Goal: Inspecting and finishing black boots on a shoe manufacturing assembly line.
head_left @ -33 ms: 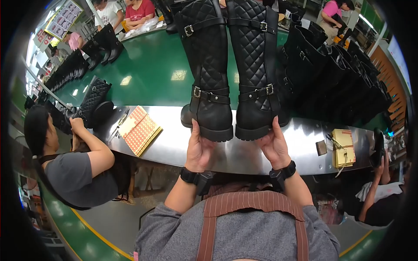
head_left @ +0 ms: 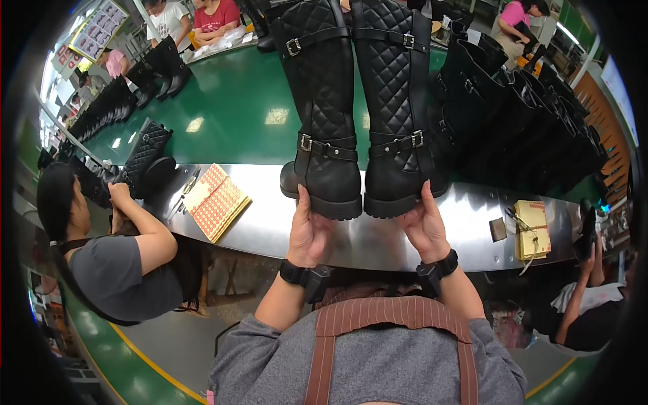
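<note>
Over the steel tabletop (head_left: 371,246), toward its near edge, two black quilted boots are held side by side, heels facing the person, two buckled straps showing on each. The left hand (head_left: 309,233) has its fingers half open, curled under the left boot's sole (head_left: 329,121), thumb against the heel; the right hand (head_left: 423,233) grips the right boot (head_left: 395,101) likewise. Two stacks of patterned sheets (head_left: 214,202) reach the tabletop's near edge, one either side; one white sign (head_left: 67,61) bears red writing

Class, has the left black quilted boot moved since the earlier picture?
No: judged against the steel bench, the left black quilted boot shows no visible shift in any direction.
</note>
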`<state>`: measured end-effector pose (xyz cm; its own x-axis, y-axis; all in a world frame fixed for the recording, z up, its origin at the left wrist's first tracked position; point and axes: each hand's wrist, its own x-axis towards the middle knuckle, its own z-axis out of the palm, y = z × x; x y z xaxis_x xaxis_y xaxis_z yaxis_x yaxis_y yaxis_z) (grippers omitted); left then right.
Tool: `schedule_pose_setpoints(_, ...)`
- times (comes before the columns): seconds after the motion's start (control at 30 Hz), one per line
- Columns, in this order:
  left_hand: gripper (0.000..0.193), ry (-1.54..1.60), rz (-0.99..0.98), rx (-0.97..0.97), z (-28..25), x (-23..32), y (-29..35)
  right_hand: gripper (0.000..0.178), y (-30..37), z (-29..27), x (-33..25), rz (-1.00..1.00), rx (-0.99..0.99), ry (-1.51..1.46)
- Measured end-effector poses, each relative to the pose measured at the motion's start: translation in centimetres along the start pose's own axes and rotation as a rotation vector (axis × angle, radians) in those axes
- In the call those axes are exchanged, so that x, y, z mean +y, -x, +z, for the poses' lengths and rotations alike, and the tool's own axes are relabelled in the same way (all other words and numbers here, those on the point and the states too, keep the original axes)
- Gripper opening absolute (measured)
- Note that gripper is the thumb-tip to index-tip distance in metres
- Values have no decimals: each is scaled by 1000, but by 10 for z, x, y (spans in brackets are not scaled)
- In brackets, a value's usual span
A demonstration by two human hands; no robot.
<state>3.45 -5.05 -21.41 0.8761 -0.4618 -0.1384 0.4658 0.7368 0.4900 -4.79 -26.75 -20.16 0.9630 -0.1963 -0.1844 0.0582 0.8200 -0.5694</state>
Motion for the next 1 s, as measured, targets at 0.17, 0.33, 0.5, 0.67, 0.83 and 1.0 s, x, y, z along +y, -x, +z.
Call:
schedule_pose_setpoints(0.17,54,-47,29,23,-5,-5,0,55,-4,-9,5,-7,-45,5)
schedule_pose_setpoints(0.33,61,22,69,-63,-10,-7,-4,60,-7,-17,12,-14,-11,41)
schedule_pose_setpoints(0.5,62,-27,77,-49,-17,-5,-3,54,-9,-20,11,-36,-17,62)
schedule_pose_setpoints(0.67,60,13,27,-92,-13,-6,0,64,-10,-30,13,33,-219,78)
schedule_pose_setpoints(0.83,53,18,-24,-164,-1,-14,-2,91,-17,-34,14,-298,-104,857)
schedule_pose_setpoints(1.0,49,291,-409,-110,0,-2,-11,116,-21,-25,-43,-772,-537,1427)
